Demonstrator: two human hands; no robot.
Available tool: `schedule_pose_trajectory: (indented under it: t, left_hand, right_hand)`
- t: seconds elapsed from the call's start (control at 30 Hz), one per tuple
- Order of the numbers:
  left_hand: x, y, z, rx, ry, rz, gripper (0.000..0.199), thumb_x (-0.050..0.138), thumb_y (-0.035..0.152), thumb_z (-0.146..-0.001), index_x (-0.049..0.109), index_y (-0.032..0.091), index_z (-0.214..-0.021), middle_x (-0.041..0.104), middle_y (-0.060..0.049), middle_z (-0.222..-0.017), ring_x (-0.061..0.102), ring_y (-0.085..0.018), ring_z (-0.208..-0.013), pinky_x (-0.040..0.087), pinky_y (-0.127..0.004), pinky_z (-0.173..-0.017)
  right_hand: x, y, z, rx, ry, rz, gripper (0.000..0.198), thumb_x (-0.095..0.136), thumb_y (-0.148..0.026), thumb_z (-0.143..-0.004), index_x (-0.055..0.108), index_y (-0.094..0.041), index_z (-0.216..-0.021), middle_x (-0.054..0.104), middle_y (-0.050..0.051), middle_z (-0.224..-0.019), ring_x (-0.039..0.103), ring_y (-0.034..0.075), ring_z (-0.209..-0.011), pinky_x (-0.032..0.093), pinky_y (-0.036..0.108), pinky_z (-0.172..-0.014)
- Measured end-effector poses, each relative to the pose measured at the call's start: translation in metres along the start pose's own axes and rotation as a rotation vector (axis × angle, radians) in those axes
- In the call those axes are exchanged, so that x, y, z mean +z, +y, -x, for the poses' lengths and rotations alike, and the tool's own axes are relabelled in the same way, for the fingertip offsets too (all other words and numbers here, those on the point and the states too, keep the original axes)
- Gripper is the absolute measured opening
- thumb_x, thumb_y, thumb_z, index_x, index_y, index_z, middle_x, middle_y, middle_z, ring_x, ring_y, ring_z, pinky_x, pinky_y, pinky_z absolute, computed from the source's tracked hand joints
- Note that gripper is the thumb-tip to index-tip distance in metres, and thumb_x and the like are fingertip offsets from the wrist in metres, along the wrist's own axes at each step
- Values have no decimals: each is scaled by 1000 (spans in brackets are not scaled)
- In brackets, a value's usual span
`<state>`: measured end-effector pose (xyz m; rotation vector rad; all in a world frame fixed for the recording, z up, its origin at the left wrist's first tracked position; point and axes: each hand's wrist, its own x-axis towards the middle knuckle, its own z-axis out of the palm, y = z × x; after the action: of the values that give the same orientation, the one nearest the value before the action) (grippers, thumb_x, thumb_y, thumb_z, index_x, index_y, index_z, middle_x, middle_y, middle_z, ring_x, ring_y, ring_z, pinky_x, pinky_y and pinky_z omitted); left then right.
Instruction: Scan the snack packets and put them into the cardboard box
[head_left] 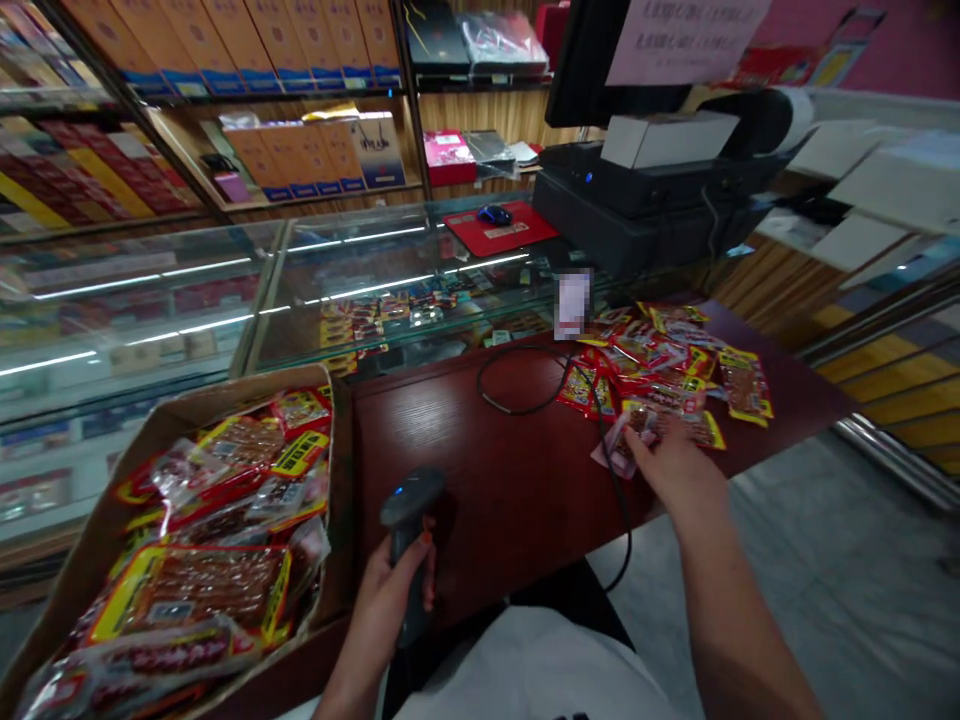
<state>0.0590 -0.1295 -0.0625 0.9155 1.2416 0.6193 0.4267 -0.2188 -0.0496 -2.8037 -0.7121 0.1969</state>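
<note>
My left hand (394, 590) is wrapped round the handle of a dark barcode scanner (414, 498), held upright over the front of the table beside the carton. My right hand (671, 455) reaches to the near edge of a loose pile of snack packets (652, 355). Its thumb and fingers are closed on a clear and pinkish snack packet (616, 450), partly covered by the hand. To the left, an open cardboard box (341, 500) holds several red and yellow snack packets (202, 585) of brown sticks.
A black cable (517, 410) loops over the dark red table (480, 470) and hangs off its front edge. Behind stand a glass display counter (360, 260), a red mouse pad (461, 235) with a mouse (495, 215), and a black cash register unit (630, 220). Boxed goods line the shelves.
</note>
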Motion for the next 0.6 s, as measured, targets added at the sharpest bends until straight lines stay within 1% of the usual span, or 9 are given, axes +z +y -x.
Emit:
schedule_pose_trajectory:
  t: [0.03, 0.1, 0.2, 0.23, 0.27, 0.33, 0.4, 0.47, 0.6]
  left_hand:
    - [1, 1, 1, 0, 8, -4, 50, 76, 52, -72, 61, 17, -104, 58, 7, -59, 50, -9, -40, 42, -19, -36]
    - [4, 4, 3, 4, 24, -6, 48, 76, 51, -72, 62, 17, -103, 58, 7, -59, 49, -9, -39, 41, -19, -35]
    - [5, 5, 6, 27, 41, 5, 47, 75, 50, -73, 62, 17, -102, 57, 7, -58, 48, -8, -38, 40, -18, -35]
    - [5, 4, 6, 32, 43, 8, 46, 74, 50, -74, 62, 16, -103, 57, 7, -58, 48, -8, -38, 40, -18, -35]
    - [4, 4, 5, 31, 38, 9, 46, 74, 50, -74, 61, 17, -103, 57, 7, -58, 48, -8, -38, 40, -18, -35]
    - [2, 2, 3, 11, 18, 2, 49, 75, 52, -72, 61, 17, -103, 57, 7, -58, 49, -9, -38, 41, -19, -35]
    - [-1, 0, 1, -10, -1, -3, 52, 77, 54, -70, 61, 17, -103, 58, 7, -58, 49, -10, -38, 42, -20, -35]
    - [-2, -1, 0, -14, -9, 4, 53, 77, 55, -69, 61, 17, -103, 58, 7, -59, 49, -10, -38, 42, -20, -35]
    - [-2, -1, 2, -1, -3, 18, 51, 76, 54, -71, 61, 17, -104, 58, 7, -60, 49, -9, -39, 42, -20, -35]
  right_hand:
    - [3, -1, 1, 5, -8, 38, 76, 52, -65, -88, 45, -13, -143, 70, 24, -114, 70, 39, -100, 53, 51, -83]
    - [11, -5, 3, -54, 15, 41, 84, 57, -63, -86, 34, -13, -150, 67, 24, -123, 69, 39, -106, 53, 48, -84]
    - [21, -1, -5, -85, 52, -75, 96, 65, -52, -81, 22, -8, -155, 61, 25, -133, 65, 36, -116, 52, 44, -90]
    - [23, 3, -10, -68, 49, -114, 97, 67, -50, -79, 23, -6, -155, 62, 24, -133, 65, 36, -116, 52, 42, -91]
    - [23, 9, -14, -53, 43, -141, 95, 67, -49, -78, 29, -7, -154, 64, 23, -131, 66, 35, -115, 52, 42, -91]
    - [21, 22, -22, -50, 18, -166, 77, 65, -50, -79, 50, -13, -145, 70, 18, -122, 68, 35, -109, 52, 42, -90]
    - [16, 32, -26, -79, 13, -186, 59, 61, -51, -80, 66, -20, -130, 75, 15, -111, 70, 35, -103, 53, 43, -87]
    - [10, 38, -26, -84, 34, -206, 53, 61, -51, -79, 73, -20, -121, 77, 13, -101, 70, 35, -98, 53, 44, -84]
    - [-1, 32, -19, -18, 105, -311, 54, 64, -51, -77, 74, -18, -118, 77, 13, -91, 71, 34, -89, 54, 45, -81]
